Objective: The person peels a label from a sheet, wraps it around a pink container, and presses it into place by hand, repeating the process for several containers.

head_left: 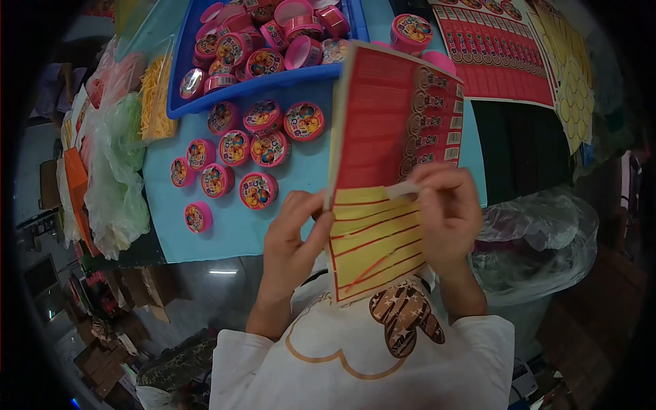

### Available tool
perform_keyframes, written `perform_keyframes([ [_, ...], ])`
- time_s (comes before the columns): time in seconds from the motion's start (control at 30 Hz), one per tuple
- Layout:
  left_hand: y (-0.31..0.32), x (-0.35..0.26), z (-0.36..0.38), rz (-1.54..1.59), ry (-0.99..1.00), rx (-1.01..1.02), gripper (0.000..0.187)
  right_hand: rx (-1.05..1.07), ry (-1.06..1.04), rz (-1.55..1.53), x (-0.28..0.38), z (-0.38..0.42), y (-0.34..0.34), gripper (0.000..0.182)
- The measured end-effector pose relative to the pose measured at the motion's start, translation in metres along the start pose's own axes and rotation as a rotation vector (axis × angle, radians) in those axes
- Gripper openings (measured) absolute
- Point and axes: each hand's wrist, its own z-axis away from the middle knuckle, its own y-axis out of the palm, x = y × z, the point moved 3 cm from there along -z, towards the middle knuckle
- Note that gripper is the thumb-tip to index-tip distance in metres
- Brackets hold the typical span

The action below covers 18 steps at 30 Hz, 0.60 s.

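A sheet of red strip stickers (379,123) stands upright in front of me, its lower part bare yellow backing with thin red lines. My left hand (292,236) pinches the sheet's left edge between thumb and fingers. With thumb and index finger, my right hand (447,208) grips a small pale strip (402,190) at the boundary between red and yellow. Whether that strip is still joined to the sheet cannot be made out. Left of the sheet, several round pink containers (258,190) with printed lids rest on the light-blue table (205,249).
A blue tray (253,87) piled with pink containers is at the back. More red label sheets (492,55) lie back right. Clear plastic bags hang at the left (123,164) and right (540,253). A clear box of yellow strips (157,96) stands beside the tray.
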Motion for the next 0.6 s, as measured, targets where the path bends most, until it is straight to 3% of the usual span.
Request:
perform_keyframes([
  [0.03, 0.000, 0.010, -0.002, 0.069, -0.199, -0.055, 0.028, -0.144, 0.020, -0.058, -0.002, -0.001, -0.014, 0.012],
  [0.07, -0.003, 0.025, -0.005, 0.131, -0.267, -0.041, 0.034, -0.204, -0.048, -0.208, -0.005, -0.007, -0.030, 0.012],
  [0.1, -0.004, 0.040, -0.007, 0.136, -0.263, -0.040, 0.034, -0.263, -0.116, -0.359, -0.008, -0.014, -0.051, 0.014],
  [0.17, -0.008, 0.066, -0.009, -0.006, -0.290, -0.093, 0.040, -0.532, -0.023, -0.222, -0.006, -0.017, -0.103, 0.021],
  [0.23, -0.005, 0.073, -0.015, -0.108, -0.348, -0.073, 0.040, -0.466, -0.067, -0.531, 0.004, -0.011, -0.160, 0.022],
  [0.3, -0.004, 0.075, -0.019, -0.212, -0.408, -0.060, 0.040, -0.587, -0.101, -0.708, 0.025, -0.003, -0.216, 0.026],
  [0.4, 0.000, 0.077, -0.021, -0.382, -0.525, -0.073, 0.040, -0.652, -0.233, -0.515, 0.073, 0.011, -0.236, 0.024],
  [0.47, 0.003, 0.070, -0.022, -0.910, 0.043, -0.166, 0.041, -0.100, -0.385, -0.368, 0.096, 0.003, -0.204, 0.022],
  [0.5, 0.003, 0.065, -0.022, -0.810, 0.047, -0.135, 0.041, -0.088, -0.389, -0.388, 0.089, -0.001, -0.180, 0.022],
  [0.57, -0.009, 0.050, -0.019, -0.757, 0.126, -0.164, 0.041, -0.178, -0.533, 0.186, 0.080, -0.005, -0.104, 0.016],
  [0.6, -0.014, 0.041, -0.015, -0.692, 0.204, -0.174, 0.041, -0.093, -0.557, 0.423, 0.080, -0.009, -0.063, 0.017],
])
